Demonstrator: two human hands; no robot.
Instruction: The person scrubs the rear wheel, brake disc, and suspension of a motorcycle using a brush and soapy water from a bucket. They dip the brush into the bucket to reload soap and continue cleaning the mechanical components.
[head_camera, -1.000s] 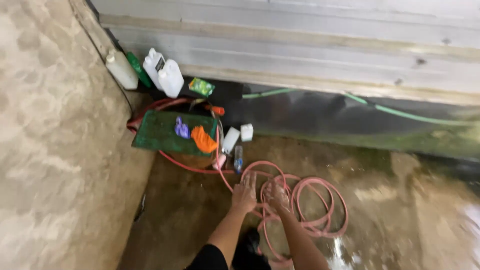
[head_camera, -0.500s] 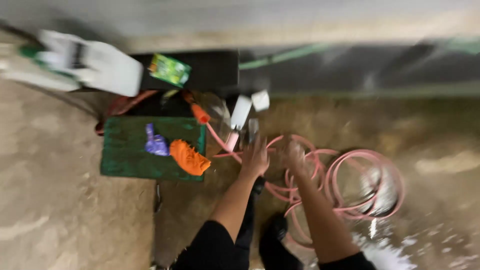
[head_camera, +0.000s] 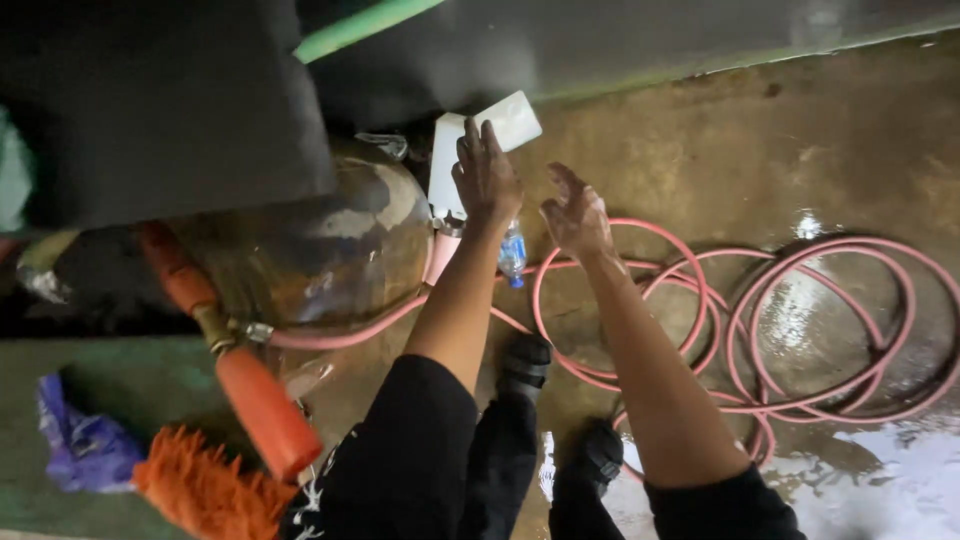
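I see bare wet floor (head_camera: 800, 130) open toward the far wall; pink hose (head_camera: 800, 330) coils crowd the near right, white bottles (head_camera: 480, 140) block ahead of my hands.

Both bare forearms stretched forward and down, left hand (head_camera: 487, 178) palm-down with fingers loosely spread, right hand (head_camera: 577, 215) just beside it, open and slightly cupped.

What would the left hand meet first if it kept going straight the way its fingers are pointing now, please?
Probably the white bottle: the left hand already overlaps it, fingers aimed toward the flat white block just beyond. One view leaves depth unclear, so contact cannot be confirmed.
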